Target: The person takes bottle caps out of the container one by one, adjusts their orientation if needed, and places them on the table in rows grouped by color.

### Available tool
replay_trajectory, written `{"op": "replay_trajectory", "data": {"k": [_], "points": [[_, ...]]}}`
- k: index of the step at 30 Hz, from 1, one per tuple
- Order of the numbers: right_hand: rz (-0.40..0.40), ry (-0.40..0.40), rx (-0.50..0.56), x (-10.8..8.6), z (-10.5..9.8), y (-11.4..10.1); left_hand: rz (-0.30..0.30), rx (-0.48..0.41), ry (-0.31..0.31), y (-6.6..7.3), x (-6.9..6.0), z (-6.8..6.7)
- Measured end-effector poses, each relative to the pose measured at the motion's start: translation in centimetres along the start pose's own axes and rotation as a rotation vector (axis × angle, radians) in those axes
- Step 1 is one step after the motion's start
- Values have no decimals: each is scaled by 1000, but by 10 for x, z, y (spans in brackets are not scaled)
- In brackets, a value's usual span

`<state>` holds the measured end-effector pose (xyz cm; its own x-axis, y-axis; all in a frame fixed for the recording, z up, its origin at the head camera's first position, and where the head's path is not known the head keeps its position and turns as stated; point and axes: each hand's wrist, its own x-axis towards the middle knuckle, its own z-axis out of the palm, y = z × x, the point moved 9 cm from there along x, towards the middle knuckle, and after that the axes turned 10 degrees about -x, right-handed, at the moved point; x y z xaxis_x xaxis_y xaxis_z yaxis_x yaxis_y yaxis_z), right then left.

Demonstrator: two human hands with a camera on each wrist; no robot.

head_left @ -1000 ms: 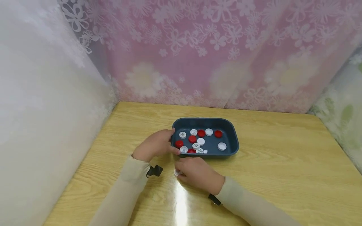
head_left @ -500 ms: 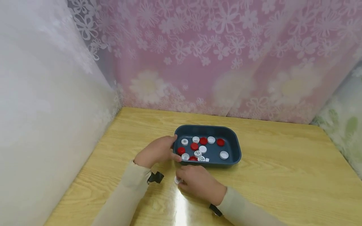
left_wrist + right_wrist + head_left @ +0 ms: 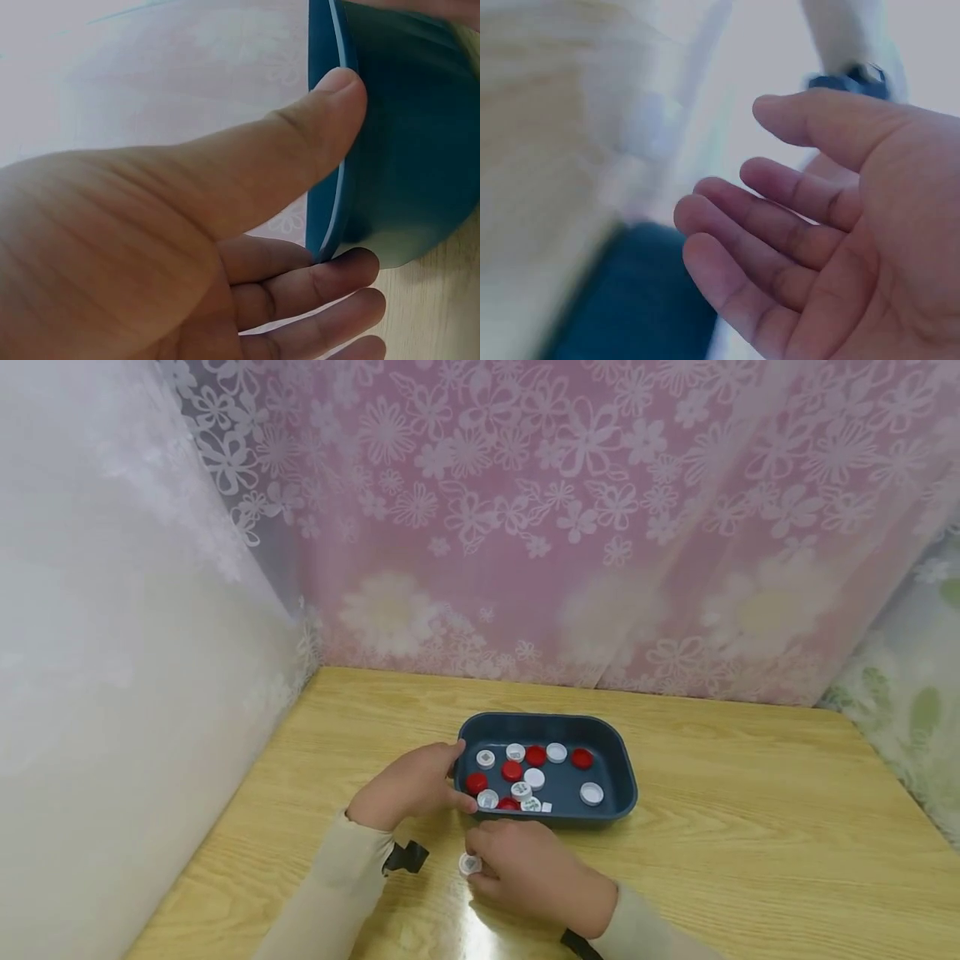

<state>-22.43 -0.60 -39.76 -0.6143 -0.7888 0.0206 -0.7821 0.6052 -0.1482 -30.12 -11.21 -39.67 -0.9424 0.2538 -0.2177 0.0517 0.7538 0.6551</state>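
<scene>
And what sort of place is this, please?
Probably a screened-off indoor workspace: pink floral drapery hangs behind a wood-grain table, which bears a blue tray of red and white discs.

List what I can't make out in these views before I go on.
Mark on the white cap outside the tray: head view, too small to read.
Base of the front red cap: head view, hidden by the tray's near wall.
Left hand's lowest finger: left wrist view, cut off by the bottom edge.
Background behind the right hand: right wrist view, blurred.
</scene>
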Motion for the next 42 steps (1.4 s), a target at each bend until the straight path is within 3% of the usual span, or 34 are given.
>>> {"op": "replay_trajectory", "data": {"k": [4, 10, 13, 16, 26, 31, 42], "points": [[31, 128, -53, -21, -42, 12, -7, 3, -17, 0, -3, 6], [188, 401, -130, -62, -112, 56, -13, 8, -27, 1, -6, 7], [280, 476, -162, -77, -131, 72, -15, -2, -21, 2, -6, 6], [361, 482, -170, -84, -137, 80, -22, -5, -10, 2, -5, 3], [454, 379, -157, -70, -128, 94, -25, 0, 0, 5, -1, -2], [434, 281, -177, -54, -118, 107, -12, 10, -16, 7, -2, 0], [338, -258, -225, 16, -70, 157, -34, 13, -17, 5, -3, 2]]}}
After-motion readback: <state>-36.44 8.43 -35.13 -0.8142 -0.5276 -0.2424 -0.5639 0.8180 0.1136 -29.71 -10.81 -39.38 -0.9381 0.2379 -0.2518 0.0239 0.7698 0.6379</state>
